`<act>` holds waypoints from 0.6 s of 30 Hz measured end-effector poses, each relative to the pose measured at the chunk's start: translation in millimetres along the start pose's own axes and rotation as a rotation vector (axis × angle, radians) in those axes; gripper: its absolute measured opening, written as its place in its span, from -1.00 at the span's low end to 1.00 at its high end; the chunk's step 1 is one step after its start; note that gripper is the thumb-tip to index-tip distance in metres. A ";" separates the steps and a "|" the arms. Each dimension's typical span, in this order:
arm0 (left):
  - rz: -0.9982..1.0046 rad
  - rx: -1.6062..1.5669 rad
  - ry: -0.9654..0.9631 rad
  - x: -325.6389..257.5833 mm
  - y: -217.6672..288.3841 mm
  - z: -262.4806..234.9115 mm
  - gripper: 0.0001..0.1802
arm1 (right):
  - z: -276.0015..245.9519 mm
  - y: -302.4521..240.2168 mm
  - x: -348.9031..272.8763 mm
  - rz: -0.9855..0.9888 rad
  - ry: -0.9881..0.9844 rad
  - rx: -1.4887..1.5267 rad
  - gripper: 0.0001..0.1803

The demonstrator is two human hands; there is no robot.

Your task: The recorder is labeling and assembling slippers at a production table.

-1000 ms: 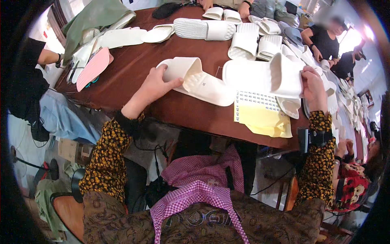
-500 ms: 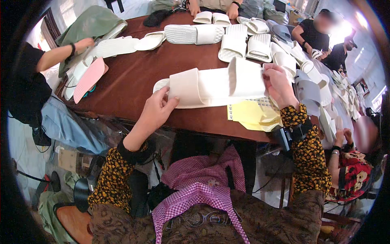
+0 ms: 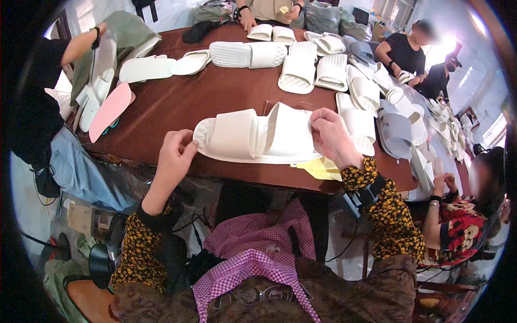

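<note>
Fingers of the left hand (image 3: 175,156) pinch the heel end of a cream slipper pair (image 3: 256,137); the right hand (image 3: 331,134) grips its other end at frame centre, on the brown tabletop (image 3: 215,94) above yellow paper (image 3: 320,168).

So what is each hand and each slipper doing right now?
left hand: grip closed on the end of the cream slippers.
right hand: grip closed on their other end.
cream slippers: two nested into each other, lying at the table edge.
yellow sheet: flat, partly under the slippers.
pink slipper: sole up, hanging over the table's left edge.
grey slippers: piled on the right.
brown table: strewn with slippers.
</note>
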State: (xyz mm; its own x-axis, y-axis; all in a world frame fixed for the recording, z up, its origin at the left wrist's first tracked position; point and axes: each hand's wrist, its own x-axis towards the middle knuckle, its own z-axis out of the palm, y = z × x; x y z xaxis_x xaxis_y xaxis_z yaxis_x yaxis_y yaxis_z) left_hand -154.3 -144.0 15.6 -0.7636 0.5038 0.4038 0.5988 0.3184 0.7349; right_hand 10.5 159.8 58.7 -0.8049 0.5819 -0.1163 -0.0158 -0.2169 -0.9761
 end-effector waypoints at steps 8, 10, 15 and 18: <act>-0.379 -0.316 -0.170 25.6 16.0 3.6 -0.62 | 1.1 15.7 14.9 0.035 -0.028 -0.004 -0.86; -0.375 -0.332 -0.174 25.4 15.7 2.5 -0.63 | 7.9 21.4 15.8 0.050 -0.063 0.019 -0.86; -0.379 -0.380 -0.201 23.6 14.1 0.9 -0.65 | 12.9 17.3 13.5 0.004 -0.082 0.016 -0.87; -0.394 -0.502 -0.206 22.0 8.7 -3.8 -0.54 | 19.1 9.1 6.0 -0.012 -0.085 -0.003 -0.87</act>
State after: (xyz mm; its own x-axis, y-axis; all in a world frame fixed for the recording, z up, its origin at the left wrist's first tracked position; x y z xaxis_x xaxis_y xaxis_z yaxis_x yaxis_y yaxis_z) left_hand -166.8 -133.1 32.9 -0.8105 0.5853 -0.0227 0.0613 0.1233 0.9905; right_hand -5.8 146.4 52.6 -0.8519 0.5161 -0.0890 -0.0241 -0.2083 -0.9778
